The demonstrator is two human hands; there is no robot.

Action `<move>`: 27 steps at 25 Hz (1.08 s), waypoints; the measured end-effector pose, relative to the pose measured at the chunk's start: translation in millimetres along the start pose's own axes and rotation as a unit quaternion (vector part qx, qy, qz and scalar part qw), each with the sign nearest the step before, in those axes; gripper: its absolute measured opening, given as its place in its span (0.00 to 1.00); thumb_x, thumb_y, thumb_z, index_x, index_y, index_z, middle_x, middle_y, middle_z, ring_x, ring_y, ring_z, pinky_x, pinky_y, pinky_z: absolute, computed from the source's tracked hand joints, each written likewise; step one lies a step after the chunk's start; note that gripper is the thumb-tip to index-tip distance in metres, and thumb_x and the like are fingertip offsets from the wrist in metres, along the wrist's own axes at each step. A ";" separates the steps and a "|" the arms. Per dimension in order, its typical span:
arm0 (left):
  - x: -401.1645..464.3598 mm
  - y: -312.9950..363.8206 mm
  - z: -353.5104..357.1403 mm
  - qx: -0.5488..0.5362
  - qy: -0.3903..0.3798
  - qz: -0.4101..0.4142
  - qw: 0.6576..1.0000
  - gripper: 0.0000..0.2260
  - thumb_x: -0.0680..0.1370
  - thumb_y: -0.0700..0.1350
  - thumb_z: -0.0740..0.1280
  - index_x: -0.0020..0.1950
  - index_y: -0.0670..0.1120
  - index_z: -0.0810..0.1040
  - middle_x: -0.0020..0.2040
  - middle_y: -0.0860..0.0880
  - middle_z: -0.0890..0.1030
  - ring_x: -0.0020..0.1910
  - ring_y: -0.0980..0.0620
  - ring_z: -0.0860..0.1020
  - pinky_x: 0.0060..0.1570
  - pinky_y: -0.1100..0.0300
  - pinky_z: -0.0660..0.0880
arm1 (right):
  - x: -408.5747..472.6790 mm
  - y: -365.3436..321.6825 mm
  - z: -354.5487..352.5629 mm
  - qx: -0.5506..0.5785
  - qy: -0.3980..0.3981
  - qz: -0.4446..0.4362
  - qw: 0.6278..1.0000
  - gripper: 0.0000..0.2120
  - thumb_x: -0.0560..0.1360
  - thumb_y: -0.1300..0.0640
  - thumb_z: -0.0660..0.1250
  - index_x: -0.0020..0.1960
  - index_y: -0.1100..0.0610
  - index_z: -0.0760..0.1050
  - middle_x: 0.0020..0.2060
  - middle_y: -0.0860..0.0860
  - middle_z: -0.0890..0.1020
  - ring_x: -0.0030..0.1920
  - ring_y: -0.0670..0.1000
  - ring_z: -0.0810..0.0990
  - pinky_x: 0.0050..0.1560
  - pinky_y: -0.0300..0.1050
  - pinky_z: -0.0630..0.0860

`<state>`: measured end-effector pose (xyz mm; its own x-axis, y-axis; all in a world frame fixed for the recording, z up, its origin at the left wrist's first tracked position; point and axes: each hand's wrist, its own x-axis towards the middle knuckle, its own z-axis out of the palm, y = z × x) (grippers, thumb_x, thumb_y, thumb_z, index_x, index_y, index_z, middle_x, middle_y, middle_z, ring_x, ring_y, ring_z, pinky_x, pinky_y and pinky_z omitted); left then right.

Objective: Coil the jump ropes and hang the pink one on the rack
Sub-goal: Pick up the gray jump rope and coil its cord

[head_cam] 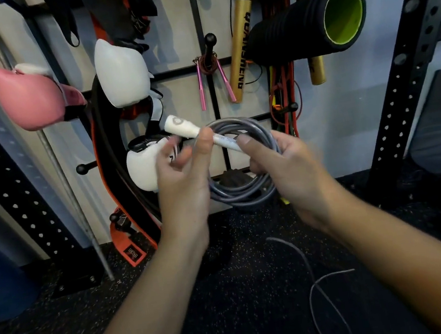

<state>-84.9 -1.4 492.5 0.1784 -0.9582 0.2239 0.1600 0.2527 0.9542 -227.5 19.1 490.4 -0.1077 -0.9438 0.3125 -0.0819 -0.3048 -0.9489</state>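
A grey jump rope (248, 191) is wound into a coil of several loops between my hands. Its white handle (182, 125) sticks out up and left across the coil. My left hand (184, 177) pinches the handle with thumb and fingers. My right hand (290, 168) grips the coil's right side, its thumb on the handle's lower end. A loose grey rope tail (319, 286) trails on the floor below. The pink jump rope (212, 78) hangs coiled from a black peg (209, 41) on the wall rack, its two pink handles dangling.
On the rack hang a pink boxing glove (31, 100), white gloves (122, 73), gold sticks (241, 28), a black-and-green foam roller (306, 20) and resistance bands (285, 92). Black perforated uprights (412, 66) stand on both sides. The floor (229, 278) is dark speckled rubber.
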 end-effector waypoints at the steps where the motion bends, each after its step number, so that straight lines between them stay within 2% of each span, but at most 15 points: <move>1: 6.0 5.9 -10.0 0.049 0.014 0.054 0.997 0.39 0.68 0.67 0.73 0.74 0.54 0.68 0.65 0.52 0.79 0.61 0.57 0.79 0.57 0.63 0.75 | 5.5 -3.8 -9.2 -0.038 -0.019 0.011 0.999 0.09 0.80 0.45 0.69 0.47 0.49 0.81 0.30 0.45 0.75 0.31 0.44 0.71 0.34 0.41 0.68; 2: 12.0 13.9 -21.2 0.112 0.010 0.127 0.985 0.42 0.68 0.69 0.73 0.76 0.56 0.63 0.68 0.52 0.77 0.66 0.57 0.76 0.61 0.64 0.72 | 9.8 -8.3 -18.7 -0.078 -0.050 0.019 0.996 0.09 0.79 0.44 0.70 0.49 0.49 0.81 0.30 0.44 0.76 0.30 0.45 0.72 0.34 0.42 0.68; 4: 21.4 35.1 -38.9 0.268 -0.108 0.233 0.929 0.42 0.66 0.72 0.72 0.76 0.59 0.63 0.68 0.55 0.78 0.68 0.58 0.75 0.66 0.59 0.70 | 11.4 -18.2 -32.4 -0.166 -0.134 0.016 0.977 0.10 0.78 0.43 0.70 0.53 0.48 0.82 0.33 0.45 0.80 0.32 0.48 0.77 0.36 0.45 0.74; 6: 21.8 53.6 -42.5 0.384 -0.277 0.183 0.861 0.43 0.63 0.71 0.75 0.75 0.62 0.66 0.64 0.61 0.80 0.65 0.63 0.77 0.69 0.54 0.71 | 11.1 -19.8 -34.2 -0.229 -0.205 0.004 0.952 0.14 0.77 0.42 0.71 0.61 0.44 0.78 0.44 0.50 0.86 0.41 0.53 0.85 0.46 0.54 0.82; 8: 17.8 56.3 -37.4 0.421 -0.356 0.097 0.829 0.45 0.60 0.65 0.79 0.74 0.62 0.66 0.63 0.63 0.79 0.57 0.65 0.81 0.67 0.55 0.74 | 9.2 -14.8 -27.8 -0.241 -0.242 0.009 0.940 0.24 0.73 0.38 0.72 0.65 0.42 0.71 0.47 0.57 0.87 0.45 0.53 0.87 0.54 0.61 0.83; 10: 17.5 48.5 -36.1 0.404 -0.375 0.029 0.833 0.45 0.59 0.61 0.82 0.73 0.63 0.66 0.62 0.62 0.77 0.54 0.61 0.84 0.64 0.54 0.77 | 6.8 -9.5 -22.1 -0.228 -0.260 0.006 0.938 0.27 0.70 0.36 0.71 0.65 0.40 0.68 0.42 0.57 0.86 0.40 0.48 0.84 0.50 0.59 0.81; 12: 18.3 36.6 -37.6 0.393 -0.394 -0.025 0.831 0.43 0.60 0.60 0.84 0.70 0.61 0.68 0.61 0.59 0.81 0.55 0.58 0.84 0.65 0.52 0.76 | 5.3 -9.9 -22.1 -0.199 -0.264 -0.009 0.944 0.22 0.74 0.42 0.72 0.63 0.42 0.67 0.33 0.52 0.81 0.33 0.47 0.76 0.39 0.51 0.74; 14: 17.9 27.9 -36.8 0.364 -0.401 -0.055 0.839 0.29 0.65 0.54 0.83 0.63 0.53 0.79 0.51 0.51 0.87 0.50 0.53 0.86 0.58 0.53 0.80 | 5.7 -13.1 -24.7 -0.188 -0.247 -0.023 0.950 0.18 0.78 0.49 0.72 0.61 0.46 0.67 0.30 0.49 0.78 0.31 0.49 0.70 0.36 0.49 0.68; 16: 15.1 23.6 -31.9 0.313 -0.395 -0.066 0.861 0.14 0.70 0.44 0.81 0.54 0.46 0.84 0.44 0.45 0.88 0.45 0.48 0.87 0.50 0.56 0.82 | 7.5 -14.3 -25.0 -0.194 -0.216 -0.034 0.956 0.19 0.76 0.49 0.74 0.58 0.48 0.66 0.35 0.56 0.83 0.32 0.52 0.73 0.37 0.51 0.70; 18: 14.9 21.8 -30.4 0.281 -0.378 -0.058 0.880 0.14 0.70 0.41 0.80 0.54 0.45 0.85 0.47 0.43 0.88 0.48 0.45 0.87 0.55 0.53 0.82 | 7.7 -13.3 -23.2 -0.223 -0.195 -0.044 0.954 0.20 0.75 0.47 0.75 0.57 0.48 0.66 0.42 0.59 0.85 0.33 0.50 0.76 0.39 0.50 0.74; 20: 15.6 22.4 -29.6 0.262 -0.389 -0.060 0.881 0.13 0.69 0.40 0.80 0.52 0.46 0.86 0.44 0.44 0.88 0.44 0.47 0.87 0.52 0.54 0.83 | 6.1 -9.9 -21.6 -0.241 -0.203 -0.054 0.947 0.20 0.75 0.47 0.75 0.57 0.48 0.66 0.44 0.59 0.84 0.33 0.48 0.76 0.40 0.50 0.76; 23: 13.1 20.4 -28.1 0.284 -0.411 -0.055 0.865 0.10 0.71 0.45 0.79 0.51 0.48 0.86 0.32 0.51 0.83 0.30 0.53 0.80 0.36 0.59 0.80 | 7.5 -7.5 -24.2 -0.202 -0.222 -0.044 0.953 0.18 0.74 0.47 0.76 0.58 0.49 0.71 0.47 0.60 0.84 0.36 0.50 0.78 0.43 0.52 0.78; 25: 15.0 20.1 -30.9 0.274 -0.405 -0.052 0.871 0.12 0.73 0.50 0.76 0.53 0.47 0.85 0.27 0.53 0.77 0.26 0.54 0.74 0.32 0.60 0.77 | 14.2 -7.1 -31.8 -0.124 -0.230 -0.003 0.965 0.17 0.75 0.40 0.71 0.56 0.50 0.76 0.43 0.57 0.84 0.33 0.55 0.79 0.34 0.51 0.76; 26: 18.0 20.8 -34.1 0.242 -0.395 -0.050 0.885 0.12 0.74 0.52 0.74 0.52 0.46 0.85 0.26 0.54 0.73 0.24 0.55 0.71 0.31 0.60 0.76 | 17.9 -6.9 -38.2 -0.057 -0.223 0.025 0.973 0.20 0.76 0.36 0.67 0.56 0.51 0.77 0.39 0.55 0.83 0.28 0.56 0.74 0.27 0.48 0.69; 27: 20.4 22.5 -36.7 0.193 -0.378 -0.047 0.904 0.10 0.75 0.52 0.72 0.49 0.47 0.86 0.26 0.54 0.70 0.24 0.55 0.68 0.31 0.59 0.75 | 21.1 -6.7 -47.1 0.000 -0.210 0.040 0.977 0.24 0.77 0.33 0.62 0.56 0.53 0.78 0.36 0.54 0.82 0.25 0.54 0.68 0.25 0.43 0.63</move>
<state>-42.0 -10.3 511.3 -0.5572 -0.8274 0.0707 -0.2365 0.2398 0.9416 -275.9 7.2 505.4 0.3024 -0.9338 0.1915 -0.0890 -0.2276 -0.9697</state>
